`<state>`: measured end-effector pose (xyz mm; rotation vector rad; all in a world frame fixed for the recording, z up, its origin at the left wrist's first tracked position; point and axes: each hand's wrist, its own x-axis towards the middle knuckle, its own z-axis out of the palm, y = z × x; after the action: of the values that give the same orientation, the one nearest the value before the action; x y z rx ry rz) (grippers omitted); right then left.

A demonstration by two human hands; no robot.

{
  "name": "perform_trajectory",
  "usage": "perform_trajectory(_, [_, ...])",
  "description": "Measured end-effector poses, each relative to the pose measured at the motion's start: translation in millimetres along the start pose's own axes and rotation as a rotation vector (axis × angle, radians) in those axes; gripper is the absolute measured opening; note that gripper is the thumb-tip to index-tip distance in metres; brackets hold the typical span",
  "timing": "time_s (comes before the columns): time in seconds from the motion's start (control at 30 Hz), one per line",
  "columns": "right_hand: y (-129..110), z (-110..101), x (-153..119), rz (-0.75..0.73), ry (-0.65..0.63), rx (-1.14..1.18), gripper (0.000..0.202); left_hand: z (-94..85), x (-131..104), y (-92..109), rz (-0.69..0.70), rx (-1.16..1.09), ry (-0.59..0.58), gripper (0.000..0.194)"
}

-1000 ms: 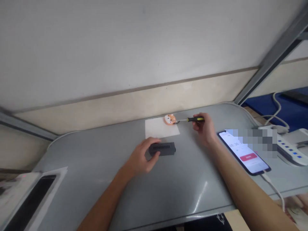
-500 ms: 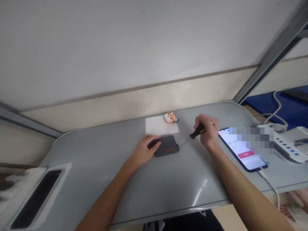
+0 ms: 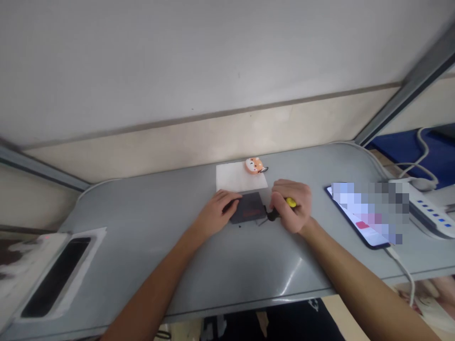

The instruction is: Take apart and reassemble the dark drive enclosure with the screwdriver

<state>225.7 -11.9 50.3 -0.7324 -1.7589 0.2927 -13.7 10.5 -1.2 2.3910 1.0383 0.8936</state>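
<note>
A flat dark box (image 3: 250, 207) with faint red marking lies on the grey table (image 3: 142, 255). My left hand (image 3: 216, 211) grips its left edge between thumb and fingers. My right hand (image 3: 292, 203) is wrapped round the handle of a screwdriver (image 3: 273, 216), whose yellow end shows above the fist. The thin shaft points left and down, by the box's lower right corner; whether the tip touches the box I cannot tell. A tiny dark speck (image 3: 240, 227) lies just below the box.
Behind the box are white paper (image 3: 236, 178) and an orange fox-faced trinket (image 3: 254, 166). A cabled phone (image 3: 359, 220) and a white power strip (image 3: 432, 210) are at the right. Another dark phone (image 3: 57, 277) lies at the left. A wall (image 3: 199, 142) closes off the back.
My right hand has moved left with the screwdriver, close to the box, its fist now tighter round the handle. The dark speck below the box has come into view.
</note>
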Motion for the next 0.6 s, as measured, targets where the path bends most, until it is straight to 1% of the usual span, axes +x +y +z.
perform_trajectory(0.07, [0.3,-0.4,-0.3,0.014,0.005,-0.001,0.041,0.7,-0.3,-0.5,0.036,0.009,0.019,0.021])
perform_trajectory(0.17, [0.8,-1.1,0.2,-0.048,0.017,-0.048,0.039,1.1,-0.6,0.4,0.070,0.023,0.042,0.024])
perform_trajectory(0.33, [-1.9,-1.7,-0.2,-0.138,0.056,-0.090,0.036,-2.1,0.5,8.9,0.077,0.076,0.032,0.024])
perform_trajectory(0.4, [-4.1,-1.2,-0.7,-0.151,0.077,-0.096,0.036,-4.4,0.7,13.3,0.112,0.123,0.022,0.025])
perform_trajectory(0.47, [-5.8,-0.8,-0.6,-0.158,0.075,-0.099,0.035,-6.7,0.6,16.9,0.164,0.164,0.003,0.031])
perform_trajectory(0.53, [-6.4,-0.8,0.4,-0.164,0.051,-0.096,0.035,-8.3,0.5,19.4,0.202,0.178,-0.027,0.036])
perform_trajectory(0.6, [-5.5,-1.4,1.9,-0.154,0.024,-0.090,0.036,-9.1,0.4,20.5,0.211,0.178,-0.056,0.039])
